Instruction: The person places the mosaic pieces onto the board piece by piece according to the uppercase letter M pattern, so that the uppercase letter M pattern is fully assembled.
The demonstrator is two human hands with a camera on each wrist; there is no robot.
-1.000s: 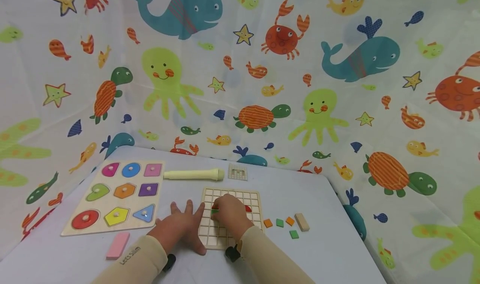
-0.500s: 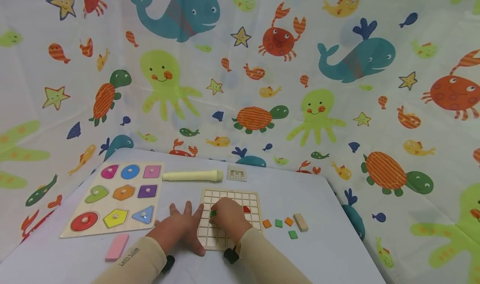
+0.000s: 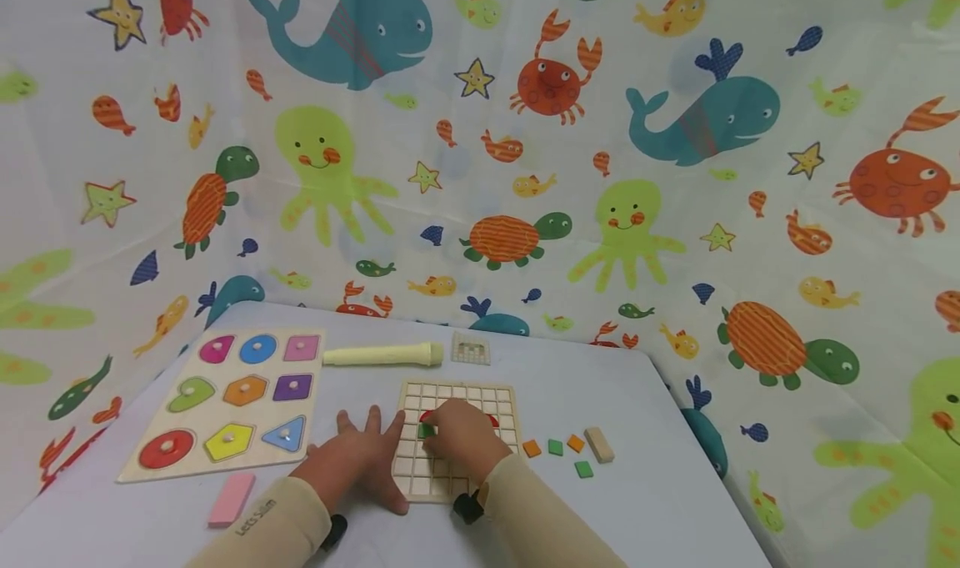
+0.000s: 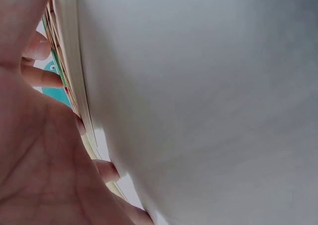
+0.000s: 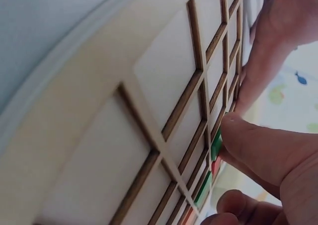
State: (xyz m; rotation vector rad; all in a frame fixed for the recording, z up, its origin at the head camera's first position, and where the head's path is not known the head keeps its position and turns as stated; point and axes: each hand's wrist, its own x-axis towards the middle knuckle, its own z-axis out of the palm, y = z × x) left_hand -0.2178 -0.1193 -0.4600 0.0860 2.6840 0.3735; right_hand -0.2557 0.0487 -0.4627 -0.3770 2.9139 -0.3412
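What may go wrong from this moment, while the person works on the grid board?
The green tile at the thumb of the right hand might settle crooked, since the cells are narrow. The grid board could slide if the left hand, spread along its left edge, lets go. The right sleeve may brush the nearest loose orange tile, just beyond the board's right edge.

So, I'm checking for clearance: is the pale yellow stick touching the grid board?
Apart: the head view shows white tabletop between the pale yellow stick and the grid board.
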